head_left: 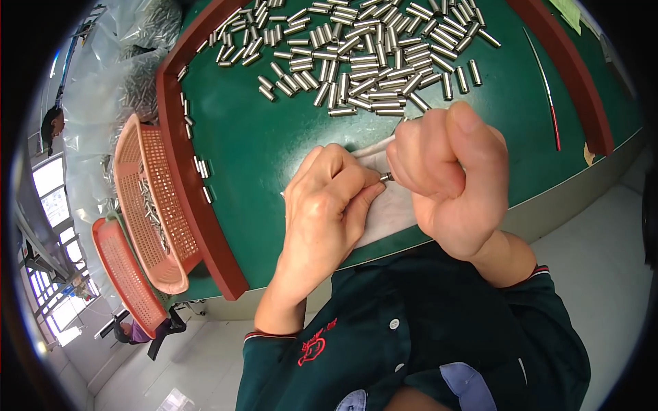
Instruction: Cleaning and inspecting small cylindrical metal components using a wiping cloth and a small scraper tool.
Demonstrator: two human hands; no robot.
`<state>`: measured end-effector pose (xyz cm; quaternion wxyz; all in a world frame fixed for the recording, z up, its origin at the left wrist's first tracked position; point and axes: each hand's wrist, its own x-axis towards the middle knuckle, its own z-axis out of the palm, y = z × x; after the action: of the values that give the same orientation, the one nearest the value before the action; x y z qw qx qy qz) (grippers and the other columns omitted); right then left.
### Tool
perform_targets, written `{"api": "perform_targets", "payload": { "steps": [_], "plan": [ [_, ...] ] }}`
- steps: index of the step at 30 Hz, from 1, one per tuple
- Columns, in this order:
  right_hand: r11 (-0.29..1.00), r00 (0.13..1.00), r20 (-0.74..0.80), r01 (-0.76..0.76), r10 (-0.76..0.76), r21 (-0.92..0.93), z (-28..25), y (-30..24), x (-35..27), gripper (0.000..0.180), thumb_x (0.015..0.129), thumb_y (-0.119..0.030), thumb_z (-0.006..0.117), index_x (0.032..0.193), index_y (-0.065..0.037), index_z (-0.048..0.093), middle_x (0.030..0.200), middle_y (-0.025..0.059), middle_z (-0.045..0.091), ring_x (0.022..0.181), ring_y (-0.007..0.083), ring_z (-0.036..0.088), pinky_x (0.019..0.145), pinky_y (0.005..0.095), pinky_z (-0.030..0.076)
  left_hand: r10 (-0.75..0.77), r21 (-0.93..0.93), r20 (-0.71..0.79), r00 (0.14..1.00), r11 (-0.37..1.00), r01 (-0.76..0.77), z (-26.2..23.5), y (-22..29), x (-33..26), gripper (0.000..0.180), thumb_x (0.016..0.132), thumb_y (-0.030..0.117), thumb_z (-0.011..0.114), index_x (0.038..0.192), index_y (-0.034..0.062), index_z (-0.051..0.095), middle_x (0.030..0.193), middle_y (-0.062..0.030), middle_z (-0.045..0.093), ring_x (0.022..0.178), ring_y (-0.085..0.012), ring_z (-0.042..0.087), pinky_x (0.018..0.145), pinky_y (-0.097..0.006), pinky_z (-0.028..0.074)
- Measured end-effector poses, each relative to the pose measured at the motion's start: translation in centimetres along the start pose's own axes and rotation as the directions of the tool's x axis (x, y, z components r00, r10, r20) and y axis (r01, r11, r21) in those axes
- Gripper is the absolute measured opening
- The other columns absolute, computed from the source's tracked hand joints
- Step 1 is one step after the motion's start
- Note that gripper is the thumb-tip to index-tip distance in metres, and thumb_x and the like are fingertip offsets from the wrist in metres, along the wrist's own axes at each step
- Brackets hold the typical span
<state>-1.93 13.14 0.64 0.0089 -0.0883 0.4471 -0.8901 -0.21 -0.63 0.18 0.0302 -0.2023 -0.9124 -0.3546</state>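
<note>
My left hand is closed, thumb and forefinger pinched at one end of a small metal piece, probably a cylinder like those on the table. Only a short bit of it shows between my hands. My right hand is curled into a fist against its other side, thumb on top; what lies inside the fist is hidden. Beneath both hands is a whitish cloth on the green tabletop. Many loose shiny metal cylinders are heaped just beyond my hands.
Red-brown rails edge the table at left and right. Outside the left one stand an orange plastic basket with metal pieces and a redder basket. Clear plastic bags of parts lie behind. Red-handled tweezers rest at right.
</note>
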Motion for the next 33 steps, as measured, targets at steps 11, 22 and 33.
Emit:
{"api": "perform_targets", "payload": {
  "steps": [11,22,33],
  "plan": [
    [0.999,0.998,0.048,0.029,-0.027,-0.025,0.6,0.5,-0.4,0.032,0.084,-0.013,0.04,0.059,0.002,0.054,0.058,0.0098,0.059,0.048,0.0125,0.052,0.043,0.0237,0.038,-0.002,-0.087,0.019,1.0,0.996,0.004,-0.2,-0.3,-0.1,0.01,0.06,-0.001,0.065,0.067,0.0013,0.057,0.064,-0.0082,0.043,0.06,-0.0247,0.044,0.052,-0.033,0.038],
    [0.989,1.0,-0.003,0.03,-0.03,0.147,-0.6,0.0,-0.4,0.041,0.091,-0.023,0.024,0.052,-0.013,0.026,0.046,-0.0032,0.023,0.041,0.0079,0.015,0.042,0.0251,0.018,-0.084,-0.109,-0.044,0.995,0.991,0.079,-0.4,0.5,-0.5,0.012,0.065,-0.004,0.062,0.073,0.0008,0.055,0.075,-0.0091,0.051,0.068,-0.0229,0.05,0.059,-0.029,0.04],
    [0.942,0.992,-0.12,0.02,0.022,0.336,-1.8,-2.0,-0.7,0.042,0.087,-0.021,0.032,0.047,-0.012,0.024,0.042,-0.003,0.023,0.04,0.0074,0.017,0.04,0.0241,0.016,-0.428,-0.937,0.276,0.861,0.081,0.341,-2.6,-1.0,1.2,0.01,0.085,0.012,0.047,0.082,0.0031,0.051,0.065,-0.0021,0.043,0.054,-0.0085,0.037,0.049,-0.02,0.031]
  ]
}}
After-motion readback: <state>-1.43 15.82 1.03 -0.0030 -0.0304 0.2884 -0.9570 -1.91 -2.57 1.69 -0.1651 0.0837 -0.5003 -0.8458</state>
